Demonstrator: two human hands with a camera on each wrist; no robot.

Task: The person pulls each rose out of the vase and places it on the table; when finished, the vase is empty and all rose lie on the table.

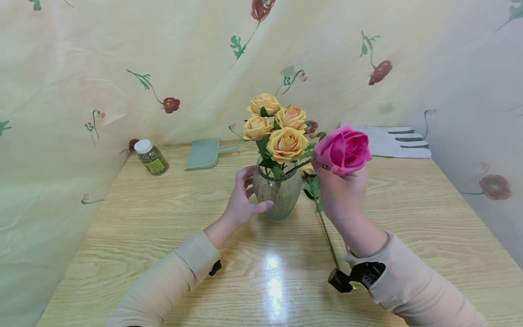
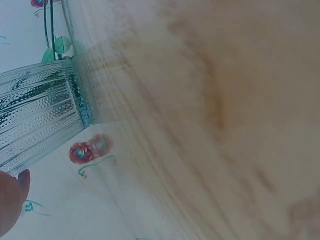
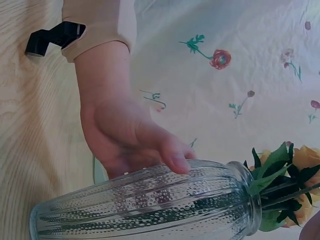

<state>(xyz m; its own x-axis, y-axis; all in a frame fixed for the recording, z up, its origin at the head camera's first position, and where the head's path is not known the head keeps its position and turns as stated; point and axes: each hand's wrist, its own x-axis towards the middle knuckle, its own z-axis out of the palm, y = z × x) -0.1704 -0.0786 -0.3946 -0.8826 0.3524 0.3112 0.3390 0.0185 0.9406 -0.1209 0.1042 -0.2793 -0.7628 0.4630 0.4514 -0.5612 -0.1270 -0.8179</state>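
A ribbed clear glass vase [image 1: 278, 195] stands upright on the table, several yellow roses [image 1: 287, 144] in it. My left hand [image 1: 242, 200] grips its left side; in the right wrist view the thumb lies on the near wall and the fingers [image 3: 135, 197] show through the glass behind. Level with the vase's mouth on the right, my right hand [image 1: 342, 190] holds a pink rose [image 1: 344, 151] just below its bloom. That rose's stem slants towards the vase mouth; whether its end is inside is hard to tell. Beside the vase another stem [image 1: 327, 234] lies on the table, its yellow bloom mostly hidden.
At the back left stand a white-capped jar [image 1: 153, 157] and a pale green dustpan [image 1: 204, 153]. A pair of light gloves [image 1: 394, 141] lies at the back right. Flower-printed cloth [image 1: 196, 54] hangs behind the wooden table [image 1: 163, 213].
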